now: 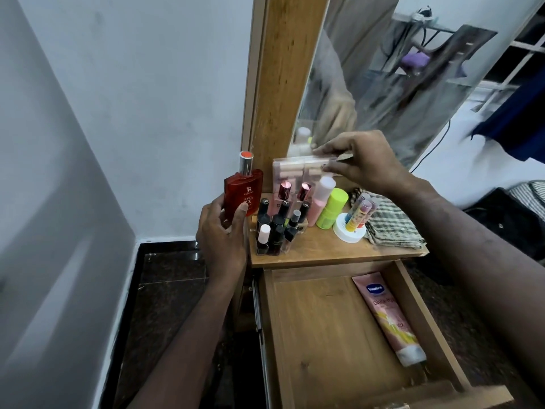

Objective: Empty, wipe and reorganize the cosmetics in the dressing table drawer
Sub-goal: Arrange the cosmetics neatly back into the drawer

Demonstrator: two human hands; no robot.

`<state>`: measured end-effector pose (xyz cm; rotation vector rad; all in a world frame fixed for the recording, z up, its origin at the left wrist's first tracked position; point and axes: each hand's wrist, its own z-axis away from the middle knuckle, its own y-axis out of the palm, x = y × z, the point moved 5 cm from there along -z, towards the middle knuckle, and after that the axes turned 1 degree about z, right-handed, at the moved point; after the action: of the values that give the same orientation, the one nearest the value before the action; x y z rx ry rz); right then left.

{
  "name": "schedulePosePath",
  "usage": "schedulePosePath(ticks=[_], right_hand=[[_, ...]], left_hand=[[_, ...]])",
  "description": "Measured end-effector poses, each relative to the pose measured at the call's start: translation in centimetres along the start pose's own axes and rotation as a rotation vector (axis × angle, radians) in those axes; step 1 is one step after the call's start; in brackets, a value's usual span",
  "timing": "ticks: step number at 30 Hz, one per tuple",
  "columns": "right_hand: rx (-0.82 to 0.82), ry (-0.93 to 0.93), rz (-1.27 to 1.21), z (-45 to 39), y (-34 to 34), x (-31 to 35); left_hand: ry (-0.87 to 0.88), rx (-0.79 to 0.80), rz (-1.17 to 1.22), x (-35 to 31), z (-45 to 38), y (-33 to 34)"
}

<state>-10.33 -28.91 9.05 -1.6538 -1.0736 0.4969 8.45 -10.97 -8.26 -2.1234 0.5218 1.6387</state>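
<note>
The wooden drawer [321, 343] stands pulled open below the table top and holds one pink Vaseline tube [386, 317] along its right side. My left hand [224, 231] grips a red perfume bottle [243, 190] at the table's left edge. My right hand [362, 163] pinches the top of a clear pink box [295, 169] standing at the back. In front of it stand several dark nail polish bottles [277, 225], two rose-capped bottles [295, 190], a pink bottle [320, 199] and a lime green bottle [331, 211].
A white jar [349, 231] with colourful lip balm sticks [359, 212] sits beside a folded checked cloth [389, 222] on the table top [324, 249]. A mirror [413, 72] in a wooden frame rises behind. A white wall is left, dark floor below.
</note>
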Motion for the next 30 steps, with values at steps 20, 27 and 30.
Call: schedulePosePath(ticks=[20, 27, 30], right_hand=[[-0.448, -0.036, -0.257, 4.4, -11.3, 3.0], [-0.45, 0.276, -1.01, 9.3, -8.7, 3.6], [-0.422, 0.556, -1.259, 13.5, -5.0, 3.4]], left_hand=[[0.046, 0.074, -0.058, 0.5, -0.7, 0.7], [0.119, -0.152, 0.032, -2.1, 1.5, -5.3], [0.374, 0.114, -0.075, -5.2, 5.6, -6.5]])
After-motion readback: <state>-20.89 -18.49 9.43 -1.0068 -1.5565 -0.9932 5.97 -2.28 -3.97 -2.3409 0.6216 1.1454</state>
